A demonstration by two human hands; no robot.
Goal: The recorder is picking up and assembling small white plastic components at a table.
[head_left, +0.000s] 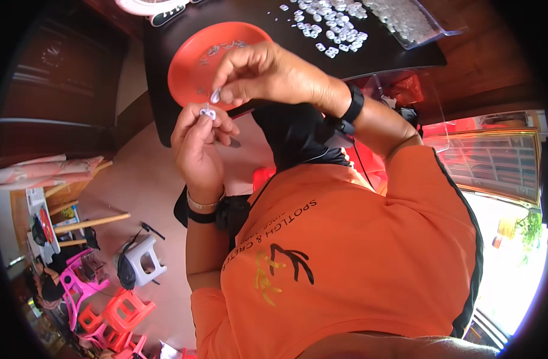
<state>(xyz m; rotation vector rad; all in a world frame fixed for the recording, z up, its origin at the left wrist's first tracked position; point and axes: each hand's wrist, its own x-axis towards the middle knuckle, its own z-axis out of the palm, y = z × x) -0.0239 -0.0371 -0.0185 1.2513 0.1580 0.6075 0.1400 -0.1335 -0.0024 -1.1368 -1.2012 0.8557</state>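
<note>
The left hand point(199, 140) pinches a white piece point(208, 113) between thumb and finger, its other fingers loosely bent, and close above it the right hand point(250, 75) pinches a second piece point(216, 96); from here I can't tell whether the two touch. Both are by the near rim of the orange bowl point(178, 78). With so little to hold, a slack or crooked pinch could let either slip, perhaps among the bowl's grey bits point(229, 46) or down to the floor point(136, 179).

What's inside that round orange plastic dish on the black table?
Small, thin silvery pieces lie scattered in the dish. The right hand covers part of its right side, so I can't see what's there.
</note>
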